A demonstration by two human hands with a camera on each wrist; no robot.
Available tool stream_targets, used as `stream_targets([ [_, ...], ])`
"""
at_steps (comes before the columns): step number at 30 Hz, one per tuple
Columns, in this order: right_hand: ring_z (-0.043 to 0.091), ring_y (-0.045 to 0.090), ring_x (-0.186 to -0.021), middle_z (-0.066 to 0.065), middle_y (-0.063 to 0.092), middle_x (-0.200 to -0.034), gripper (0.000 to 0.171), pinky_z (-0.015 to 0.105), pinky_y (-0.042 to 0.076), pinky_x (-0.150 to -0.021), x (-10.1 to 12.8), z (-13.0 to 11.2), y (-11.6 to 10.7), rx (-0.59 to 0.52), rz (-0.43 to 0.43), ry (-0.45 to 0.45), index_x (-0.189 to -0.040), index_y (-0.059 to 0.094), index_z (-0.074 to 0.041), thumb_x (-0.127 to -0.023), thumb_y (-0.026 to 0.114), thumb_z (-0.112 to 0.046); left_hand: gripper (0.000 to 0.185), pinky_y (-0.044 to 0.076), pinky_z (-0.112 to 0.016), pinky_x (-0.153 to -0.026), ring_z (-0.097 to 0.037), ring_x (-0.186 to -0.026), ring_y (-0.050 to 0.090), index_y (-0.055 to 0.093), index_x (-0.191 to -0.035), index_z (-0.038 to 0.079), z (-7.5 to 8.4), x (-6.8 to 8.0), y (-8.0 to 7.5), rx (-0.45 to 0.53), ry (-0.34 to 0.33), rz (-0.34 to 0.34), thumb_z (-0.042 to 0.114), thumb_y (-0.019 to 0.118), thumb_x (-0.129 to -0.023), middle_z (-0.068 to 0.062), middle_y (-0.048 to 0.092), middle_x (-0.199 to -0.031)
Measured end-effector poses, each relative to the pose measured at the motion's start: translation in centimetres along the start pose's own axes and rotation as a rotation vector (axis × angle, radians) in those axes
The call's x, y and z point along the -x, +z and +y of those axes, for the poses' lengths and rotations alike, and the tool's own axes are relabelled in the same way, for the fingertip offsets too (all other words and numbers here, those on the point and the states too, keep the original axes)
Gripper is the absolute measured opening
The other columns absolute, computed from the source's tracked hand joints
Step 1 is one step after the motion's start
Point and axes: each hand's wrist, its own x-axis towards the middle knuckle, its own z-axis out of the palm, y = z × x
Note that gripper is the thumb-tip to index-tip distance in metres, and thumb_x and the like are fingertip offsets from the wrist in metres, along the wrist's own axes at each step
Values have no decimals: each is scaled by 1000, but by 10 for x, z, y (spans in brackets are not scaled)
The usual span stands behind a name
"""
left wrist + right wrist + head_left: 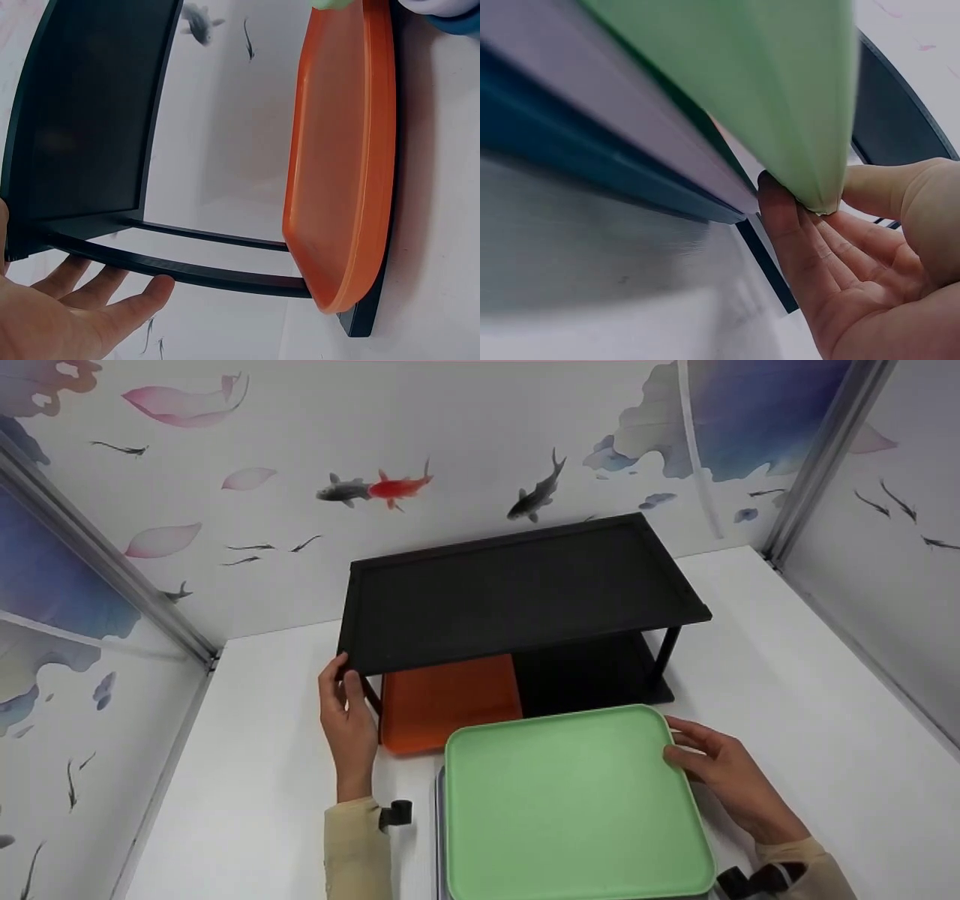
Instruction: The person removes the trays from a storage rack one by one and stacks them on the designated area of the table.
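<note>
In the head view, the left hand point(349, 727) holds the near left corner of a black two-tier shelf point(525, 589), which stretches away to its right. Right of this hand, an orange tray point(450, 701) rests on the shelf's lower tier. The right hand point(724, 769) pinches the right edge of a green tray point(570, 802); the tray spreads out to that hand's left, above other trays, over the white surface point(262, 795).

In the left wrist view, the left hand's fingers lie against the shelf's corner post, with the orange tray well apart from them.

In the right wrist view, the right hand's thumb and fingers grasp the green tray's rim between them. Beside the fingertips are the edges of a pale purple tray point(630, 90) and a blue tray point(592, 154).
</note>
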Motion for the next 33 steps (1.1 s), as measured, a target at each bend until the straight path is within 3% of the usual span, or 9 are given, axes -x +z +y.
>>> stream_targets([
  [5, 11, 69, -108, 23, 55, -144, 66, 31, 59, -88, 0, 1, 0, 0, -10, 7, -155, 41, -4, -100, 69, -26, 37, 32, -42, -122, -25, -139, 47, 47, -146, 3, -24, -6, 1, 0, 20, 9, 13, 45, -111, -14, 51, -147],
  [9, 12, 69, -108, 23, 55, -145, 67, 31, 59, -88, -1, 0, 0, 1, -20, 11, -155, 41, -4, -100, 69, -27, 37, 35, -40, -121, -22, -138, 49, 48, -146, 6, -28, -7, 1, -3, 26, 9, 15, 46, -111, -10, 52, -147],
  [16, 13, 69, -109, 21, 59, -141, 68, 31, 59, -90, 0, -1, -1, 17, -70, 17, -155, 40, -2, -99, 70, -27, 36, 31, -44, -123, -27, -140, 47, 47, -145, 1, -29, -7, 1, 4, 14, 14, 11, 45, -110, -16, 51, -148],
  [28, 11, 67, -103, 14, 63, -123, 64, 33, 60, -83, 0, -1, -1, 49, -117, -11, -150, 43, 4, -98, 72, -20, 37, 36, -41, -120, -19, -139, 48, 49, -146, 12, -28, -6, -2, 6, 14, -2, 19, 48, -110, -5, 53, -148],
  [33, 11, 69, -100, 14, 61, -118, 63, 34, 61, -77, 0, 1, -1, 50, -149, -17, -149, 43, 4, -97, 72, -17, 37, 35, -43, -121, -27, -138, 49, 47, -145, 1, -1, 0, -1, -5, 4, 5, 14, 46, -111, -17, 52, -146],
])
